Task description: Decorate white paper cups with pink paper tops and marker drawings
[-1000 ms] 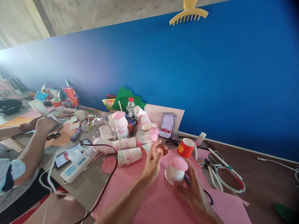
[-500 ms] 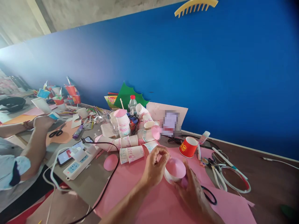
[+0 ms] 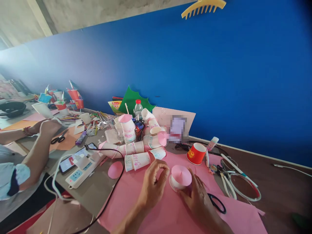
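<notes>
A white paper cup (image 3: 175, 187) with printed patterns stands tilted over the pink sheet, a shallow pink paper cone (image 3: 181, 175) covering its mouth. My right hand (image 3: 195, 191) grips the cup from its right side, thumb in front and fingers behind. Just left of the cone, my left hand (image 3: 154, 182) is bent in a loose curve, thumb and index finger slightly apart, with nothing visible between them. Beneath both hands lies a large pink paper sheet (image 3: 158, 214). Black-handled scissors (image 3: 218, 204) rest beside my right wrist, their blades hidden.
Joined paper cups (image 3: 141, 161) lie beyond my left hand, near a pink paper disc (image 3: 115, 170). A red paper cup (image 3: 196, 153) stands behind my right hand. A black cable (image 3: 114, 188) crosses past a power strip (image 3: 80, 175). Another person's arms (image 3: 39, 149) are at left.
My left hand has drawn back leftward from the cone, its finger and thumb loosening. The cone's point now faces up toward me. The other person's hands have shifted slightly.
</notes>
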{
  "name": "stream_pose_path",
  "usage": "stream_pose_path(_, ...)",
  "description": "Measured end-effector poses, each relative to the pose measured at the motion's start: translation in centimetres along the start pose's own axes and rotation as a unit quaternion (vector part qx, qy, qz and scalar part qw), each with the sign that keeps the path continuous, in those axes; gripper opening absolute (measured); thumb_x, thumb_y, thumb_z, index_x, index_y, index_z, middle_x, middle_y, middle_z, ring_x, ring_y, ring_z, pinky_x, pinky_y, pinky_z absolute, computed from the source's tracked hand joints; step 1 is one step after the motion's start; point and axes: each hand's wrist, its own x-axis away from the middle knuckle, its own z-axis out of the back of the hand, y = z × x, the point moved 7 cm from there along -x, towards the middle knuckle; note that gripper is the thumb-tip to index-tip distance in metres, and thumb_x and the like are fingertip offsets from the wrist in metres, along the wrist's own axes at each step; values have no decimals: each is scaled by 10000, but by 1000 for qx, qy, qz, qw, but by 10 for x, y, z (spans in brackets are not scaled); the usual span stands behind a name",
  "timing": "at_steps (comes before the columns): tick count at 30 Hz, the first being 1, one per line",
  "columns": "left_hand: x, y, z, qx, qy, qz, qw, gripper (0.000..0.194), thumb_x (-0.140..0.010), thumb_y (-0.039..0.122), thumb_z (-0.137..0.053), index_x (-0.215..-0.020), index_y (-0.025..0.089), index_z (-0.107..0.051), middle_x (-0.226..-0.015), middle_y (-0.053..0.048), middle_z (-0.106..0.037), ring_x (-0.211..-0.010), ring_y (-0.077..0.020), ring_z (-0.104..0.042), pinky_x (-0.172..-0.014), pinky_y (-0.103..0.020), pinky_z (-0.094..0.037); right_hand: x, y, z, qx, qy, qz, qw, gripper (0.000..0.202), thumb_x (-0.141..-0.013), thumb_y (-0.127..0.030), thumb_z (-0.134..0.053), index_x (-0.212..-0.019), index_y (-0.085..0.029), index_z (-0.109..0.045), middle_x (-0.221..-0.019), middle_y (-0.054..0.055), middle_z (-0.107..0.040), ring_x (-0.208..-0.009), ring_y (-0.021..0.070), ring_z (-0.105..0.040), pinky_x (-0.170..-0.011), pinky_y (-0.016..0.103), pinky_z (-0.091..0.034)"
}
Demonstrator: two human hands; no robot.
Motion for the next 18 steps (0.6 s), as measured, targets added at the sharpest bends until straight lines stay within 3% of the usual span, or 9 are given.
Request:
stream_pose_path(5,1,-12,1,-30,5,31,999,186,-915,303,-469,-828,175,-572,-823,-31,-620,-790,-154,-575,-717,-245,-438,2,6,-7,31,-17,-13,999,757,-830,-470,-602,-1441,-141,-298,-1265,233,-571,-1150,416,-557,-909,599,-486)
stream_pose_path(11,-13,-34,-9,-55,-80,77,992,230,-895,379,-502,-964,170,-567,-941,-74,-649,-885,-190,-612,-797,-310,-487,-2,3,-7,25,-64,-25,997,804,-814,-377,-628,-1471,-139,-231,-1293,222,-569,-1173,376,-569,-913,546,-514)
stream_pose_path(15,-8,-44,-21,-92,-161,30,982,514,-837,493,-599,-1225,170,-502,-1211,-165,-607,-1104,-287,-585,-917,-433,-488,-4,-1,-4,16,-54,-18,998,799,-823,-350,-625,-1477,-133,-221,-1281,225,-571,-1153,385,-581,-890,560,-526)
stream_pose_path(18,-2,-36,-27,-141,-191,-54,970,685,-852,551,-562,-1380,156,-376,-1358,-212,-499,-1256,-340,-484,-1003,-506,-438,-3,-2,-3,5,-33,-3,999,788,-828,-339,-629,-1479,-120,-241,-1255,236,-584,-1111,390,-606,-853,555,-548)
